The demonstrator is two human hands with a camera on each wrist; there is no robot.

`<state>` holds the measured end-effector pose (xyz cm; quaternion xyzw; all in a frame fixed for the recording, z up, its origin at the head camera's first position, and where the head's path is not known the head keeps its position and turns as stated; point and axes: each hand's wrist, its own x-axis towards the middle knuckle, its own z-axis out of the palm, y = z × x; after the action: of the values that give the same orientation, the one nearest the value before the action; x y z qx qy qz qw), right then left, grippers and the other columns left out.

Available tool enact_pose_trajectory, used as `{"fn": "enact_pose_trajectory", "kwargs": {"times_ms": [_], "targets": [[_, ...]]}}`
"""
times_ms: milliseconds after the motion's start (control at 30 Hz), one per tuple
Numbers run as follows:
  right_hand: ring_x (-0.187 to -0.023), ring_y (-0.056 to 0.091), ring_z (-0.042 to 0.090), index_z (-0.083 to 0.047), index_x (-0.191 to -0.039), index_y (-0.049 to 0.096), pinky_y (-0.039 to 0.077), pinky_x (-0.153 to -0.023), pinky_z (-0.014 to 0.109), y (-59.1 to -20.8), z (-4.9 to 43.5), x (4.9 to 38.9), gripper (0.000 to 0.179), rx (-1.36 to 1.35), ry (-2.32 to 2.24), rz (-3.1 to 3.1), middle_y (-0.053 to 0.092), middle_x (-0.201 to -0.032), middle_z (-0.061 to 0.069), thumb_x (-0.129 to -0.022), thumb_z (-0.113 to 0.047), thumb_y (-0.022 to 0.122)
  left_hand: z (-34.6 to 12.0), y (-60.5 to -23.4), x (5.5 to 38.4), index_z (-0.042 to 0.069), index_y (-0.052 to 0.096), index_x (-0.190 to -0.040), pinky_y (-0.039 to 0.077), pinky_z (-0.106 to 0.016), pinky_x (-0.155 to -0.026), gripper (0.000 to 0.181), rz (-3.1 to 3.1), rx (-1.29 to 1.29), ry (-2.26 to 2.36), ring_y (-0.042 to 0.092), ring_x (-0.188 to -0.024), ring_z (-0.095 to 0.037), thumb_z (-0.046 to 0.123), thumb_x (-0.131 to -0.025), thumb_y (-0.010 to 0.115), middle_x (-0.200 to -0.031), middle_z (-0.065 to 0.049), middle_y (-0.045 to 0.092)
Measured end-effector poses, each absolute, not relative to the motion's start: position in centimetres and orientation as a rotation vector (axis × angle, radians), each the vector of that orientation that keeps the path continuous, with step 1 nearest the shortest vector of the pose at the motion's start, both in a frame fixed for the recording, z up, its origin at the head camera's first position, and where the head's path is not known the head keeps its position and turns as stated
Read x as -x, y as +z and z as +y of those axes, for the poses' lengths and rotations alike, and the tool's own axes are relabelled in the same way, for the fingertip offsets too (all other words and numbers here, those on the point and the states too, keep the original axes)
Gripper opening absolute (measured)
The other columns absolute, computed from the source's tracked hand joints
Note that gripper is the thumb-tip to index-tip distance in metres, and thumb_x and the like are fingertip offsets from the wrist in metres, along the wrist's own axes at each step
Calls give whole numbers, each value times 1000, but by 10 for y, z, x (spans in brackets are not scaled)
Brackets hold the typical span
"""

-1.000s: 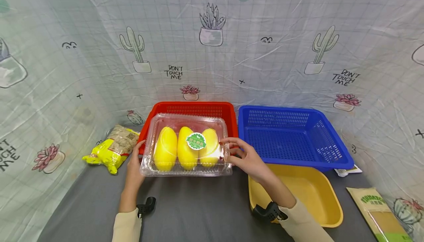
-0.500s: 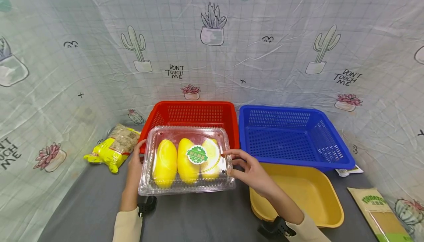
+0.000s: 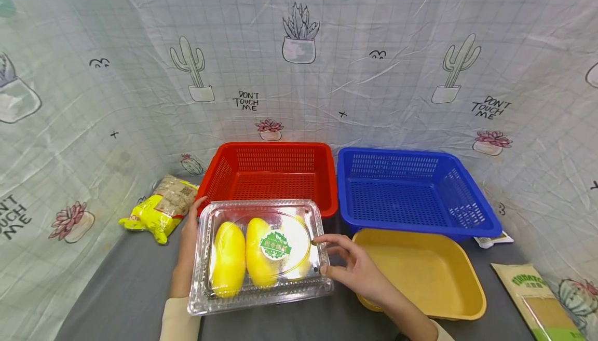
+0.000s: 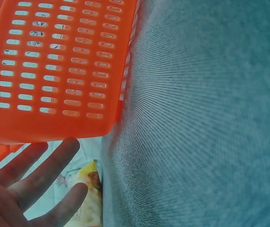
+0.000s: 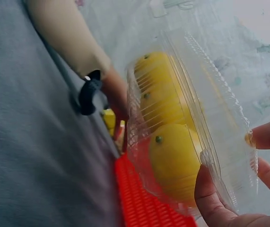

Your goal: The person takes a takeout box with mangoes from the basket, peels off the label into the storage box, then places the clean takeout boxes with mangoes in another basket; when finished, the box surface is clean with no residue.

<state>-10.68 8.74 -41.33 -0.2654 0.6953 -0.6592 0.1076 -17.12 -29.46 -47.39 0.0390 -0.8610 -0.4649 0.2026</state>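
My right hand (image 3: pixel 357 268) pinches the right edge of a clear plastic clamshell box (image 3: pixel 261 278), thumb on one side and fingers on the other. Inside lie three yellow mangoes (image 3: pixel 229 260), under a round green and white sticker (image 3: pixel 275 245) on the lid. The box (image 5: pixel 220 132) is held up in front of the red basket (image 3: pixel 275 185) and slants a little, its near left corner lowest. At the basket's left end is my left hand (image 3: pixel 188 237), partly covered by the box in the head view. In the left wrist view its fingers (image 4: pixel 54 165) extend at the basket's corner.
Right of the red basket stands a blue basket (image 3: pixel 397 201), with a yellow tub (image 3: pixel 420 273) in front of it. A yellow bag (image 3: pixel 163 206) lies at the left. A flat packet (image 3: pixel 537 299) lies at the far right, and patterned cloth (image 3: pixel 299 97) hangs behind.
The box and my right hand have come down and toward me, uncovering the inside of the red basket. The box has tilted, its left end lower. My left hand stays by the basket.
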Motion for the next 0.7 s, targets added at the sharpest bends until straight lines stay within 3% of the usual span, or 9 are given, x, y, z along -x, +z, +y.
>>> {"fn": "enact_pose_trajectory", "kwargs": {"times_ms": [100,333,500,700], "targets": [[-110,52,24,1,-129,55,50,-89,28,-421,86,104,45,814,-1963,2030,50,-131,18,-87,-1,69,-294,-474,172,15,37,-147,42,-53,-93,49,-2407,-154,-1283,54,-108,-41,14,-101,52,-134,-25,50],[-109,54,22,1,-128,56,45,-94,26,-434,86,100,43,807,-1928,2078,53,-128,23,-87,-1,69,-291,-473,174,22,34,-149,47,-53,-94,68,-2417,-271,-1354,60,-108,-41,40,-92,66,-138,-21,50],[-108,51,25,-2,-130,56,44,-93,32,-439,84,95,45,677,-1861,2069,51,-132,21,-87,-4,69,-291,-475,174,17,34,-149,47,-55,-94,69,-2415,-247,-1355,56,-111,-44,37,-92,68,-145,-22,43],[-106,48,25,-4,-131,56,43,-90,38,-446,82,92,45,578,-1829,2066,48,-132,19,-88,-7,69,-293,-479,177,16,36,-148,48,-56,-93,69,-2412,-239,-1327,57,-110,-45,37,-91,68,-144,-22,43]]}}
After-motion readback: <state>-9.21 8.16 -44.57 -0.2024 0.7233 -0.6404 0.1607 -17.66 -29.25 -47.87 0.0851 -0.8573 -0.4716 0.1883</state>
